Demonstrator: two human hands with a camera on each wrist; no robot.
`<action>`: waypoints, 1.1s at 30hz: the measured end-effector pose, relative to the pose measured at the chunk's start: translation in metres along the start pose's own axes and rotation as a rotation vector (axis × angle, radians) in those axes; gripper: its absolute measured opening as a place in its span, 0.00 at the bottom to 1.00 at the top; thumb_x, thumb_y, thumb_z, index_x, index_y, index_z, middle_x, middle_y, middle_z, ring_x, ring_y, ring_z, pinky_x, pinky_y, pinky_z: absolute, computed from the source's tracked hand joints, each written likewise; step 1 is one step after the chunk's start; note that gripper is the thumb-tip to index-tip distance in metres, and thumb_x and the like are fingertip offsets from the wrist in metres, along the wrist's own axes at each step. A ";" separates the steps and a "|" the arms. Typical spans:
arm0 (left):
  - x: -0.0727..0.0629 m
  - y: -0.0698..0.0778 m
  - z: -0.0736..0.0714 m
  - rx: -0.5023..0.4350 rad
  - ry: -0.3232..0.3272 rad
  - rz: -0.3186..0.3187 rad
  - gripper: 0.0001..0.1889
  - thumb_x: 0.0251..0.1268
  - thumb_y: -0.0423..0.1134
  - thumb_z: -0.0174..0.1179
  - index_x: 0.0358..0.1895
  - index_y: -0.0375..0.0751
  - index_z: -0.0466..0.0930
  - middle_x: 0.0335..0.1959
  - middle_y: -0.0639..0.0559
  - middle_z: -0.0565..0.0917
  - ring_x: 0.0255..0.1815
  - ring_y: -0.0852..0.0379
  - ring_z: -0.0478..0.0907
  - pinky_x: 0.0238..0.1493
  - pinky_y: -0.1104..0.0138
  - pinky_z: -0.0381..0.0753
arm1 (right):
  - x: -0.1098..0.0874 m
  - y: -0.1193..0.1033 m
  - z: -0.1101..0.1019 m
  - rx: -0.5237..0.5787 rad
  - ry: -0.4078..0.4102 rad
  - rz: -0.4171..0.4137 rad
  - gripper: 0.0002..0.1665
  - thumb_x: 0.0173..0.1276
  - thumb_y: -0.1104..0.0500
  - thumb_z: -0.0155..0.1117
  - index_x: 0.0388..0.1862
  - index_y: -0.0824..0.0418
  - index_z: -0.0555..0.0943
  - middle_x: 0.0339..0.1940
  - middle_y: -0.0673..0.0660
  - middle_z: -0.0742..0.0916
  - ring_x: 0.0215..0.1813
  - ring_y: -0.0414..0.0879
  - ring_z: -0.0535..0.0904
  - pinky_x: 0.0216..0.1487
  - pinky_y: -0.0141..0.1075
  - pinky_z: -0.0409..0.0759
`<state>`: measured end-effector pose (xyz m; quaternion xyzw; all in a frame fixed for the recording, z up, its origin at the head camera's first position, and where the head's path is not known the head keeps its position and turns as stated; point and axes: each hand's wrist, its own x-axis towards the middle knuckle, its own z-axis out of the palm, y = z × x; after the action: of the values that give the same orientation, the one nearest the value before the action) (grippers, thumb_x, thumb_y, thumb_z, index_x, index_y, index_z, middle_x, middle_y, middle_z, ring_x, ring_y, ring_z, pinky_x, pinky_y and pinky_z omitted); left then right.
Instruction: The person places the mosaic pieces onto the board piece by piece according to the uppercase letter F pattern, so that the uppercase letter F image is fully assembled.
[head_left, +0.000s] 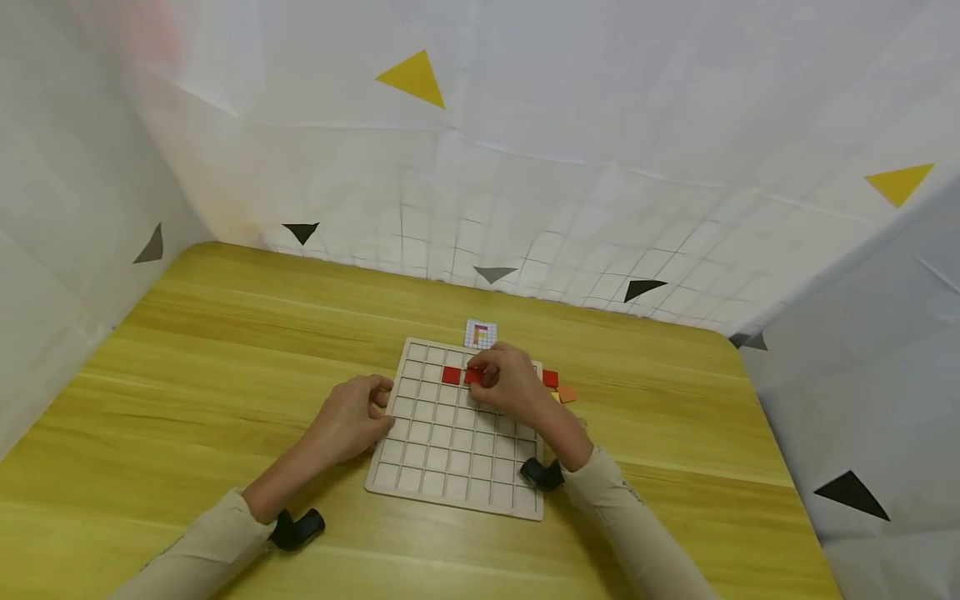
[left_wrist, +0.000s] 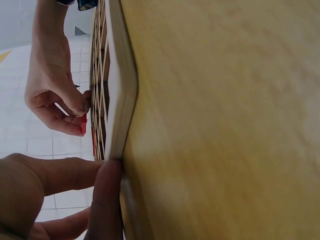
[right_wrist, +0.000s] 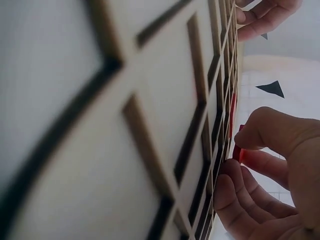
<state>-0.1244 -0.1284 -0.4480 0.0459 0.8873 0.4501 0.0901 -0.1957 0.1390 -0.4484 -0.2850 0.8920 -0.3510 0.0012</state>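
A light wooden grid board (head_left: pixel 427 458) with square cells lies on the table. My left hand (head_left: pixel 348 421) is at its left edge; in the left wrist view the thumb and a finger (left_wrist: pixel 65 175) grip the board's rim. With thumb and fingers, my right hand (head_left: pixel 513 387) pinches a red square tile (head_left: pixel 474 376) just over the board's upper part. Seen from the right wrist, that tile stands tilted between the fingertips. Another red tile (head_left: pixel 452 375) sits in a cell directly to its left.
A small pattern card (head_left: pixel 481 333) lies beyond the board's far edge. Right of the board are a red tile (head_left: pixel 551 379), an orange tile (head_left: pixel 567 394) and a partly hidden yellow tile (head_left: pixel 555 397). White sheeting with coloured triangles surrounds the table's back and sides.
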 end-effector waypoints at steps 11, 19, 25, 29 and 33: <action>0.001 0.001 0.000 0.015 0.005 0.010 0.26 0.55 0.27 0.67 0.60 0.26 0.76 0.38 0.45 0.80 0.33 0.56 0.80 0.25 0.67 0.81 | 0.003 -0.003 0.001 -0.015 -0.040 0.027 0.14 0.55 0.68 0.71 0.43 0.64 0.87 0.34 0.55 0.80 0.32 0.43 0.77 0.35 0.35 0.78; 0.000 0.000 0.001 0.021 0.008 0.016 0.25 0.55 0.27 0.67 0.59 0.26 0.77 0.38 0.45 0.80 0.32 0.56 0.80 0.25 0.67 0.81 | 0.003 -0.003 0.003 -0.021 -0.050 0.019 0.15 0.55 0.68 0.71 0.43 0.65 0.87 0.35 0.55 0.81 0.33 0.42 0.78 0.35 0.35 0.79; -0.001 0.000 0.000 0.028 0.005 0.022 0.25 0.55 0.28 0.68 0.58 0.26 0.77 0.37 0.46 0.80 0.33 0.56 0.80 0.27 0.67 0.81 | 0.003 -0.003 0.003 -0.043 -0.060 0.027 0.15 0.55 0.67 0.71 0.44 0.64 0.87 0.36 0.55 0.81 0.34 0.42 0.77 0.36 0.35 0.79; -0.001 0.000 -0.001 0.033 0.001 0.030 0.25 0.55 0.28 0.67 0.58 0.26 0.77 0.37 0.46 0.80 0.33 0.56 0.80 0.29 0.66 0.81 | 0.003 -0.002 0.003 -0.040 -0.066 0.035 0.15 0.56 0.67 0.71 0.45 0.64 0.87 0.36 0.56 0.81 0.34 0.42 0.77 0.36 0.35 0.79; 0.000 0.000 -0.001 0.015 -0.003 0.021 0.25 0.56 0.27 0.66 0.59 0.26 0.76 0.38 0.45 0.80 0.33 0.56 0.80 0.27 0.67 0.82 | 0.002 -0.002 0.002 -0.027 -0.068 0.038 0.15 0.56 0.66 0.72 0.45 0.64 0.87 0.37 0.56 0.82 0.34 0.43 0.78 0.36 0.35 0.80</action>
<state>-0.1242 -0.1289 -0.4473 0.0564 0.8899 0.4444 0.0865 -0.1957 0.1350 -0.4483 -0.2796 0.9013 -0.3290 0.0343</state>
